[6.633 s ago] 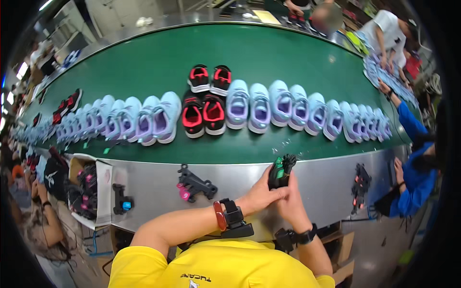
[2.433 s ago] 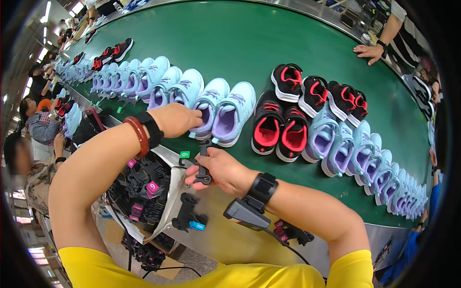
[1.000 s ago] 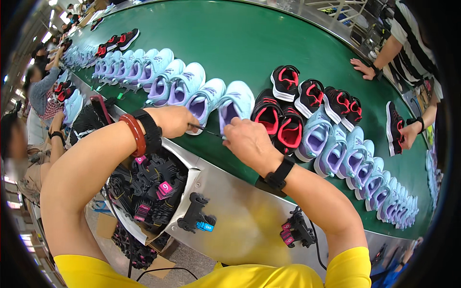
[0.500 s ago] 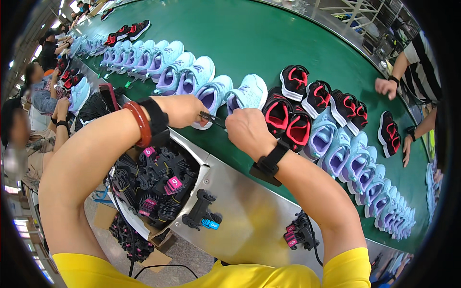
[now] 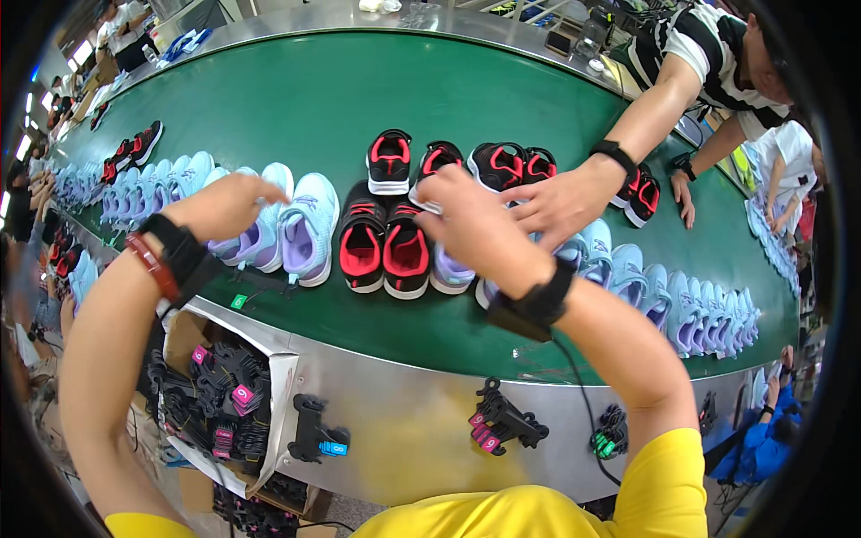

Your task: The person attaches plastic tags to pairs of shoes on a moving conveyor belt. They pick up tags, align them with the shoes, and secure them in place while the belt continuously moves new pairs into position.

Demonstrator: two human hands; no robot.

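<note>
Left hand [image 5: 222, 204] hovers loosely curled, fingers together, just over a pair of lilac shoes [image 5: 287, 229] in the long row on the green table [image 5: 269, 99]; whether it touches them I cannot tell. Right hand [image 5: 471, 220] is bent over the toe of another lilac shoe [image 5: 448, 269], fingers drawn together as if pinching something at it, though what it pinches is hidden. Between the two hands stands a black-and-red pair [image 5: 386, 247]. Below the table's edge, a cardboard box of black hangers [image 5: 224, 394] sits at the left. Farther off, a co-worker's hand [image 5: 560, 202] reaches across, spread over more black-and-red shoes [image 5: 502, 161].
</note>
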